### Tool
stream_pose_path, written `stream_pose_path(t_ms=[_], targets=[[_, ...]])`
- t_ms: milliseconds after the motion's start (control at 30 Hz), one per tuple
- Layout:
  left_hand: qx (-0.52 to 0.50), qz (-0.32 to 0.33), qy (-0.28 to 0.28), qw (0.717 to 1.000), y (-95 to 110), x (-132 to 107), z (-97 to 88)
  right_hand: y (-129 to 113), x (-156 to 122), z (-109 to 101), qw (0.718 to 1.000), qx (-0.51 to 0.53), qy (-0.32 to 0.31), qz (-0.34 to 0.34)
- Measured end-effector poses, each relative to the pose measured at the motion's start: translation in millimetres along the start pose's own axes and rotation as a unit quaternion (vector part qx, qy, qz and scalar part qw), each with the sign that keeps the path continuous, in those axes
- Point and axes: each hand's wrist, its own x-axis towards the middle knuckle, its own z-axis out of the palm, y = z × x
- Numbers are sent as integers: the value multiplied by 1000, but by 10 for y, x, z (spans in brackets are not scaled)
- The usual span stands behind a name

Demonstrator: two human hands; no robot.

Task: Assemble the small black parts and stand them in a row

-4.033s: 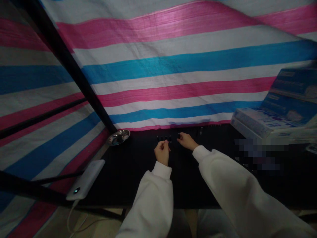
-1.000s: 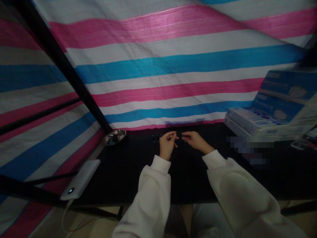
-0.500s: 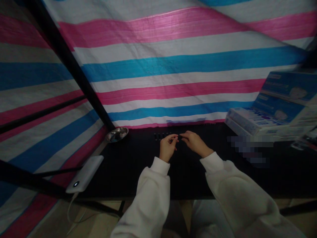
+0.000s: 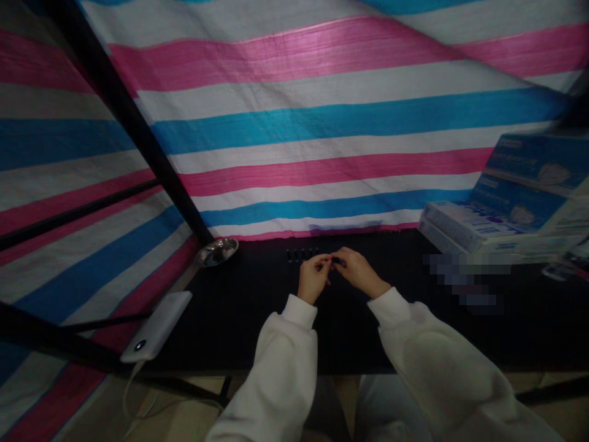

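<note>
My left hand [image 4: 313, 277] and my right hand [image 4: 356, 270] meet above the middle of the black table, both in white sleeves. Their fingertips are pinched together around a small dark piece [image 4: 336, 260], too small and dim to name. Fingers of both hands cover most of it. Just beyond my left hand, several small black cylindrical pieces [image 4: 296, 255] stand in rows on the table; my fingers hide some of them.
A shiny metal dish [image 4: 218, 252] sits at the table's back left corner. A white power bank [image 4: 157, 325] with a cable lies at the left edge. Boxes [image 4: 478, 227] are stacked at the right. A black post [image 4: 138, 132] rises at left before striped sheeting [image 4: 322, 123].
My right hand has shifted slightly left, closing the gap to my left hand at the small dark piece. My left hand has barely moved.
</note>
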Motion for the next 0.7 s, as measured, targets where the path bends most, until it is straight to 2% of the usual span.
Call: stream_pose_path(t_ms=[100,167,233,300,400,467,567,700], targets=[[-8,-5,-19,1000,-2,-4,-32,38,4,43,1000,7,2,2],[-15,0,-9,1000,-1,-14,-74,88,15,69,1000,21,6,3],[-28,5,39,999,-24,-23,-130,166,39,98,998,46,27,15],[-57,-11,116,992,-82,-26,-192,272,75,143,994,79,55,47],[-128,-63,225,964,-210,-22,-270,452,144,257,980,135,84,121],[-172,-86,257,947,-280,-20,-295,550,196,359,970,164,76,165],[-202,-101,255,940,-320,-29,-289,629,277,523,970,151,47,183],[-189,-106,238,947,-284,-56,-252,647,377,706,980,90,20,174]])
